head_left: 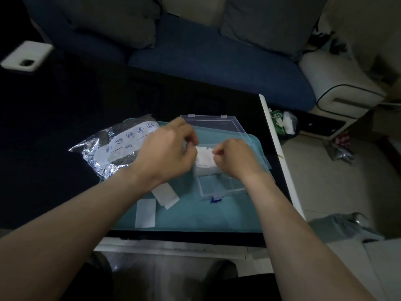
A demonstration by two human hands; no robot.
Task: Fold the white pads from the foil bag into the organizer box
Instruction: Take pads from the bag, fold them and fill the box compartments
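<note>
A white pad (204, 157) sits between my two hands, over the far compartments of the clear organizer box (221, 187). My left hand (167, 151) pinches its left edge and my right hand (233, 156) pinches its right edge, fingers curled. The box's clear lid (213, 124) stands open behind. The crinkled foil bag (112, 146) with a white printed label lies to the left, partly under my left wrist. Two loose white pads (166, 195) (145, 213) lie flat on the teal tray (195, 216) near my left forearm.
The tray rests on a black table (65, 118) whose white right edge (280, 153) runs close to the box. A white phone (26, 56) lies at the far left. A blue sofa (217, 59) stands behind, and clutter lies on the floor at right.
</note>
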